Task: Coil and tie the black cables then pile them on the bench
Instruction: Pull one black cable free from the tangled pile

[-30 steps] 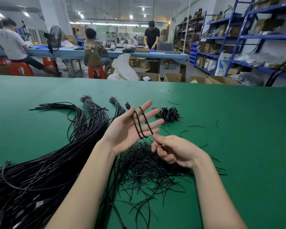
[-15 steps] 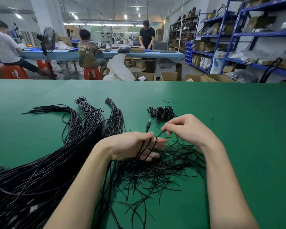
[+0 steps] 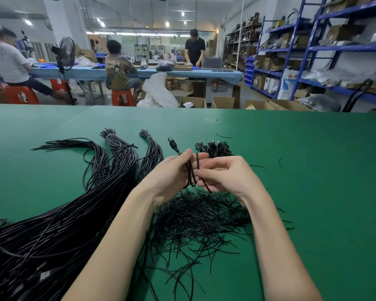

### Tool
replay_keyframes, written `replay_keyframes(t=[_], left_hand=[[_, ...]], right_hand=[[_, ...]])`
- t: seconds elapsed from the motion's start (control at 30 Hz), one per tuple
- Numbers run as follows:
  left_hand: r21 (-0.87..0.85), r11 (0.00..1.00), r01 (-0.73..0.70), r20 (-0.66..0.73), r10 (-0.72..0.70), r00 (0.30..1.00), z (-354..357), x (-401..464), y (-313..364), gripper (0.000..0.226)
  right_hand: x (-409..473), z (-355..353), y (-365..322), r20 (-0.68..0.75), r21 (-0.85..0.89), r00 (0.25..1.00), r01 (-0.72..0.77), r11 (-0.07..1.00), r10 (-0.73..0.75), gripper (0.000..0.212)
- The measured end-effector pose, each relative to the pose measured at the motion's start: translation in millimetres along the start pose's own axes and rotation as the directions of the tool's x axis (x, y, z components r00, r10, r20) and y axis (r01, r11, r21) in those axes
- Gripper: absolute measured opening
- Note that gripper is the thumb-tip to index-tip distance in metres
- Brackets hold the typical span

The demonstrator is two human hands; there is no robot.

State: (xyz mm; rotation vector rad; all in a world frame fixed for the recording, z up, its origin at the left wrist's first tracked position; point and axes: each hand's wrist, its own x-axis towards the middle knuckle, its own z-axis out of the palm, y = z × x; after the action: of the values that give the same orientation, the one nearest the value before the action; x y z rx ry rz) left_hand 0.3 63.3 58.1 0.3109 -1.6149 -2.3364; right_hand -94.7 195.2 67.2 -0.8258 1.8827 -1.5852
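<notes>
1. Here, at the centre of the frame, the left hand [image 3: 172, 172] grips a coiled black cable [image 3: 192, 170]; its plug [image 3: 172, 144] sticks up.
2. The right hand [image 3: 224, 174] pinches the cable's loose end.
3. Uncoiled cables [image 3: 63, 213] lie at the lower left of the green desk [image 3: 313, 192], loose ties [image 3: 195, 220] below the hands, tied coils [image 3: 217, 147] just above them.

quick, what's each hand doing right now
Left hand: closed around the coiled cable.
Right hand: pinching the loose end of the same cable.
</notes>
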Motion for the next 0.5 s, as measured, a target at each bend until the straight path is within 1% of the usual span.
replay_keyframes(t=[0.1, 0.13, 0.17, 0.3, 0.4, 0.5], left_hand=[[0.070, 0.997, -0.024, -0.075, 0.029, 0.997, 1.4, 0.9, -2.9, 0.039], [0.108, 0.994, -0.024, -0.088, 0.033, 0.996, 1.5, 1.1, -3.8, 0.038], [0.132, 0.991, -0.024, -0.097, 0.037, 0.995, 1.4, 1.6, -4.6, 0.037], [0.095, 0.995, -0.008, -0.134, 0.021, 0.991, 2.2, 1.0, -2.8, 0.036], [0.058, 0.998, 0.017, -0.121, -0.010, 0.993, 3.0, -1.7, -1.1, 0.033], [0.098, 0.995, 0.029, -0.098, -0.019, 0.995, 4.5, -2.8, -2.1, 0.030]], right_hand=[[6.8, 5.2, 6.6, -0.163, -0.248, 0.979, 0.082, 0.965, -0.125, 0.008], [7.6, 6.5, 7.7, -0.188, -0.281, 0.972, 0.088, 0.956, -0.144, 0.008], [7.6, 7.5, 7.7, -0.191, -0.276, 0.971, 0.091, 0.957, -0.148, 0.008], [5.8, 5.2, 5.3, -0.122, -0.247, 0.983, 0.102, 0.964, -0.135, 0.009], [2.2, 0.8, 1.4, -0.050, -0.191, 0.994, 0.084, 0.978, -0.095, 0.006], [0.1, -1.7, 0.0, -0.022, -0.251, 0.996, 0.083, 0.964, -0.092, 0.003]])
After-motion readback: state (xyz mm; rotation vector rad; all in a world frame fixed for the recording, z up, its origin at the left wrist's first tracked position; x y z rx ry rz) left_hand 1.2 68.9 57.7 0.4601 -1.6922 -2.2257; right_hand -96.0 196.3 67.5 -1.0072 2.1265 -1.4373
